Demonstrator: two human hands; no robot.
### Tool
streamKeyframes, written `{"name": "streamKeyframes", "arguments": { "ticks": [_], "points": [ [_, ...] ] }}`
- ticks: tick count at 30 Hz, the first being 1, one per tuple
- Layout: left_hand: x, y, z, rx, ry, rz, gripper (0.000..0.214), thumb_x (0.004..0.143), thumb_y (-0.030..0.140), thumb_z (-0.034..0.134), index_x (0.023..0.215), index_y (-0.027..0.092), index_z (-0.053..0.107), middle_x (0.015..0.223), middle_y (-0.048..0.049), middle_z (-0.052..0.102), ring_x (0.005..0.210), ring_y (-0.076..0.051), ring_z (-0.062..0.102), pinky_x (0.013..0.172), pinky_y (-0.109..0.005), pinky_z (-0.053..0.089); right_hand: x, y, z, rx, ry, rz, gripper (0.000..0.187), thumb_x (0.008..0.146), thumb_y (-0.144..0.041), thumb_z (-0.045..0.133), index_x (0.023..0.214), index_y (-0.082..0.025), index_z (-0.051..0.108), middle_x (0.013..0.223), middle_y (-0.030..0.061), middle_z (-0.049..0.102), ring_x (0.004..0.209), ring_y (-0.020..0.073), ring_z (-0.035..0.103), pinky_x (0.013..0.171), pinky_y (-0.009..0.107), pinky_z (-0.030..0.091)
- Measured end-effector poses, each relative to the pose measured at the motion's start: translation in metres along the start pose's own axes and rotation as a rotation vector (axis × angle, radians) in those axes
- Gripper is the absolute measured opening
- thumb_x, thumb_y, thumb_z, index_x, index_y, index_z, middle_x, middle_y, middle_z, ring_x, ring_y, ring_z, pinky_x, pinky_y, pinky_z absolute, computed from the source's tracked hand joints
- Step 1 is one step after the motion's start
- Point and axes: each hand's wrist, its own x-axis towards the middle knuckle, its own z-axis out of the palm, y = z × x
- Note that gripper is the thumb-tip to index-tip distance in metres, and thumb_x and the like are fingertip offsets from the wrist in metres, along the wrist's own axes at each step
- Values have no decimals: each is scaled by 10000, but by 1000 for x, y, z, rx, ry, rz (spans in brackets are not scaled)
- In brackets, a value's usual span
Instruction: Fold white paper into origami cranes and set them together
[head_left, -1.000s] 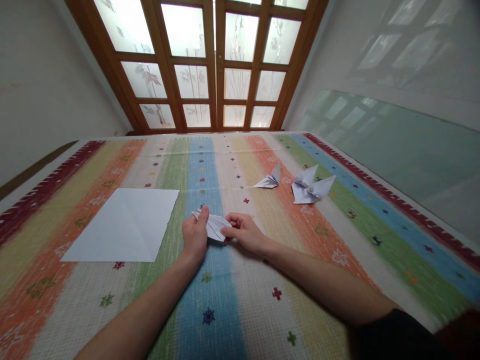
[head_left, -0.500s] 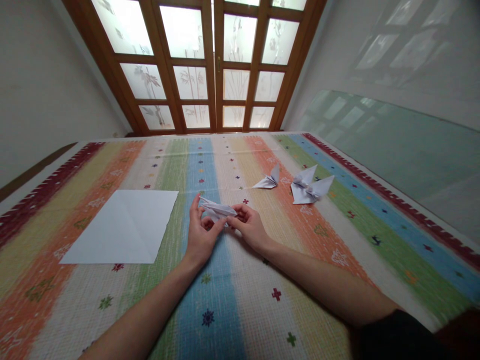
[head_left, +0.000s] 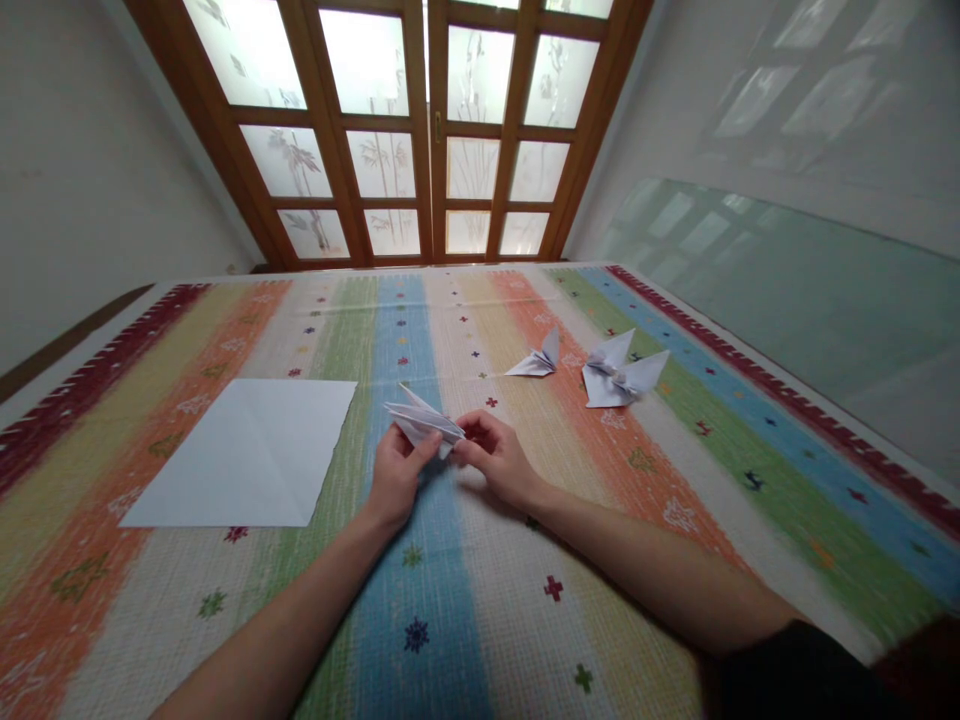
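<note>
A white folded paper (head_left: 426, 420), with narrow pointed flaps, is held between my two hands above the blue stripe of the cloth. My left hand (head_left: 397, 472) pinches its near side, thumb on top and the other fingers underneath. At its right end, my right hand (head_left: 496, 458) grips it between thumb and curled fingers. One thin point of the paper sticks up and away from me. The fingertips beneath the paper are partly hidden.
To the left lies a flat white paper sheet (head_left: 247, 455) with a faint crease and one ragged edge. A small folded paper piece (head_left: 536, 360) and larger winged paper folds (head_left: 624, 372) rest at the right. A striped tablecloth (head_left: 465, 620) covers the table before wooden glazed doors (head_left: 429, 150).
My left fingers have come down from the paper's far tip to its near side. More of the paper shows, with its points fanned apart on the left. My right hand stays nearly in place.
</note>
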Motion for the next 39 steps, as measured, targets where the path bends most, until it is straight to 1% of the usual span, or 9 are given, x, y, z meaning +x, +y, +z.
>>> {"name": "streamKeyframes", "arguments": {
  "ticks": [2,6,13,18,24,31,34,37,39],
  "points": [
    [0,-1,-1,-48,-17,-12,381,685,412,794,940,162,659,872,-35,705,822,-184,647,805,-310,487,1,-4,-3,-42,11,-31,267,809,-431,676,910,-191,616,776,-4,613,623,111,559,588,250,451],
    [-2,0,-1,-69,-75,-72,408,695,454,769,949,158,649,841,-30,680,776,-178,624,725,-286,474,5,-12,-7,-123,38,-92,195,820,-361,671,903,-189,633,797,7,631,666,121,586,628,261,476],
    [-4,-3,-3,61,-143,-75,430,678,503,772,930,173,662,829,-26,653,709,-162,575,684,-285,450,8,-18,-8,-101,-68,-147,103,823,-267,640,887,-190,664,782,8,661,693,125,611,646,254,500],
    [-4,1,-1,179,-197,-63,488,618,533,792,910,163,666,743,-11,595,636,-140,486,614,-266,389,11,-21,-11,-89,-68,-148,148,816,-267,653,943,-200,690,831,17,680,730,128,618,671,260,508],
    [-6,9,5,233,-306,-57,450,629,526,776,863,165,644,681,14,524,583,-115,414,557,-248,335,13,-26,-16,-59,-145,-147,188,816,-289,680,987,-212,685,837,17,680,713,127,616,666,267,515],
    [-7,11,5,239,-324,-76,512,591,558,789,863,155,632,672,23,507,583,-107,401,553,-239,334,14,-27,-18,-7,-236,-155,188,806,-204,658,993,-208,676,908,22,706,802,130,654,749,275,531],
    [-7,10,4,252,-333,-82,550,585,586,785,885,150,634,701,11,534,600,-111,427,565,-241,351,12,-30,-18,-120,-235,-200,282,819,-185,626,1100,-204,651,906,24,698,727,110,623,677,245,519],
    [-8,10,5,298,-364,-62,543,587,570,792,910,163,633,704,12,547,599,-116,433,562,-241,350,11,-37,-20,-260,-253,-325,500,825,-149,603,1311,-238,533,1059,41,684,676,84,580,639,228,512],
    [-9,11,6,308,-390,-38,516,590,544,801,910,176,633,695,17,548,597,-123,444,566,-245,364,12,-43,-22,-347,-287,-425,504,841,-131,580,1327,-251,521,1110,46,676,703,88,588,657,237,519]
  ]
}}
